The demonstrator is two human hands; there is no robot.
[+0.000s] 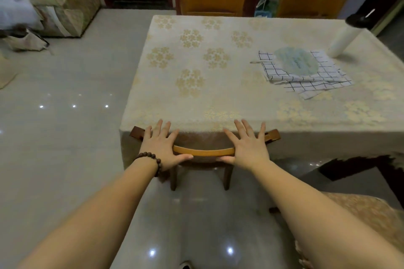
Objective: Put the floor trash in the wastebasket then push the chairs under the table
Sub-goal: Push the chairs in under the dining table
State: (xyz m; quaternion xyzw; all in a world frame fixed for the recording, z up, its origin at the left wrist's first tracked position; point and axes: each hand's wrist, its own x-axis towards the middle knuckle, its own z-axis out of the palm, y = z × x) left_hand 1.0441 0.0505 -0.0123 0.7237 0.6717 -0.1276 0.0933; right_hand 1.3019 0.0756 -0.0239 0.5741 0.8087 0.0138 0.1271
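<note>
A: Our left hand [162, 148] and right hand [247, 148] lie flat on the top rail of the chair [203, 152], fingers spread wide and holding nothing, thumbs hooked under the rail.

B: And the chair itself?

A: At 12 o'clock from us, its back touching the cloth edge of the table [218, 72]. We judge it is almost fully under.

B: What could go wrong?

A: If we push harder, the rail may catch the hanging cloth and drag it, and then the towel [306, 76] and the cup [343, 39] at 2 o'clock could slide. Also, flat palms can slip off the rail.

B: Our arms?

A: Both stretched forward, nearly straight, wrists bent back a little.
</note>
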